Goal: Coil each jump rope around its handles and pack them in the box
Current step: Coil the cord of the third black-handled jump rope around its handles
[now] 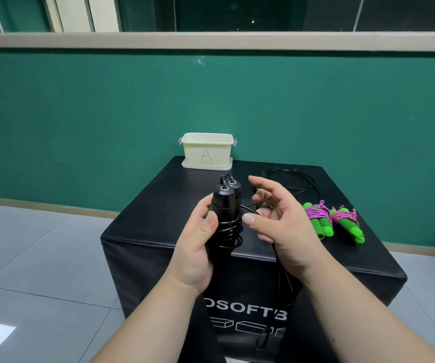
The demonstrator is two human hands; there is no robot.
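My left hand (198,242) grips the two black handles (225,199) of a black jump rope, held upright side by side. Several turns of the black cord (230,230) are wound around their lower part. My right hand (280,218) is just right of the handles, fingers loosely curled with the thin cord running across them; the cord then hangs down the front of the block. The cream box marked "A" (206,150) stands open at the back of the block. Two green-handled ropes with pink cord, one (318,218) beside the other (347,222), lie coiled on the right.
Everything sits on a black padded block (158,205) with white lettering on its front. Another black rope (292,179) lies loose and uncoiled behind my right hand. A green wall stands behind the block, and grey floor tiles surround it.
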